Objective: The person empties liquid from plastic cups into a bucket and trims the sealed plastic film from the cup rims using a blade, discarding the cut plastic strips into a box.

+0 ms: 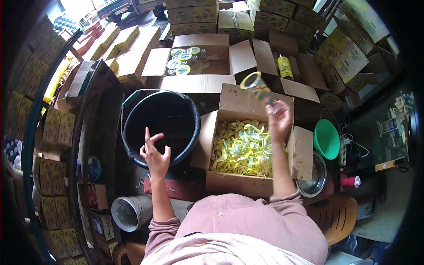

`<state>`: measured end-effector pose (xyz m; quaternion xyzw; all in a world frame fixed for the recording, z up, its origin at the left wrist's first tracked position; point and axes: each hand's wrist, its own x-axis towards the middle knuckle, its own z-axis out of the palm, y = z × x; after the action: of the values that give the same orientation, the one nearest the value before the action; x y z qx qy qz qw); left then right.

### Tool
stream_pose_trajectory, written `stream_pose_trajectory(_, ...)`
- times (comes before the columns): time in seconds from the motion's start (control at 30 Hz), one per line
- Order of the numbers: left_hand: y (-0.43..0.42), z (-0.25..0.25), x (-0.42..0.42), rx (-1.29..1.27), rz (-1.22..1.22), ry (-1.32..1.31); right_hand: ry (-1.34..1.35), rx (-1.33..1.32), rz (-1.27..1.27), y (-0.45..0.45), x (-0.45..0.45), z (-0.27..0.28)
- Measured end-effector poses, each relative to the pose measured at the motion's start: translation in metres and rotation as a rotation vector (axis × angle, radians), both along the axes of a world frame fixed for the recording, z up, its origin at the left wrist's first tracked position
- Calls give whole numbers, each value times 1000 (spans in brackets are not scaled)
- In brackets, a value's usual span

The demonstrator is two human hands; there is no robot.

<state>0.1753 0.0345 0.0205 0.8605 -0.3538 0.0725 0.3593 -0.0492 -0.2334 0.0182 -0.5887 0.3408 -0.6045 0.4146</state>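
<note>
My right hand is raised over the far side of an open cardboard box and grips the lower end of a printed plastic cup. The cup tilts to the upper left, its yellow-rimmed mouth facing away from the hand. Below, the box holds a heap of yellow and green-white plastic strips. My left hand is over the near part of a black bucket, fingers spread and holding nothing. The bucket's inside is dark, so its contents cannot be made out.
Beyond the bucket, an open carton contains several yellow-lidded cups. Another carton holds a yellow stack of rings or lids. A green bowl and a metal basin stand on the right. A grey bucket sits at lower left.
</note>
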Motion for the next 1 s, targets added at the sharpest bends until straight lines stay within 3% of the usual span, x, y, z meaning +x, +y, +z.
stream_pose_trajectory(0.03, -3, 0, 0, 7, 13, 15, 155, -144, -135, -26, -8, 7)
stream_pose_trajectory(0.13, -5, -1, 3, 67, 60, 134, 373, -228, -227, -108, -19, 4)
stream_pose_trajectory(0.2, -7, -5, 2, -10, 74, 43, 656, -302, -298, -152, -15, -1)
stream_pose_trajectory(0.27, -13, 3, -2, -19, 125, -77, 721, -243, -249, -172, 1, -2)
stream_pose_trajectory(0.53, -11, 7, 4, 150, 90, 199, 1171, -183, 25, -226, 54, -75)
stream_pose_trajectory(0.67, -21, 9, 2, 71, 124, 144, 1245, -43, 47, -242, 68, -104)
stream_pose_trajectory(0.77, -19, 4, 6, 171, 84, 181, 1379, 40, 97, -247, 74, -94)
stream_pose_trajectory(0.87, -18, 3, 9, 230, 76, 212, 1359, -58, 48, -252, 59, -91)
stream_pose_trajectory(0.93, -19, 3, 8, 217, 94, 202, 1370, -198, -10, -225, 57, -42)
stream_pose_trajectory(1.0, -22, 7, 9, 188, 110, 209, 1139, -145, -208, -206, 81, -12)
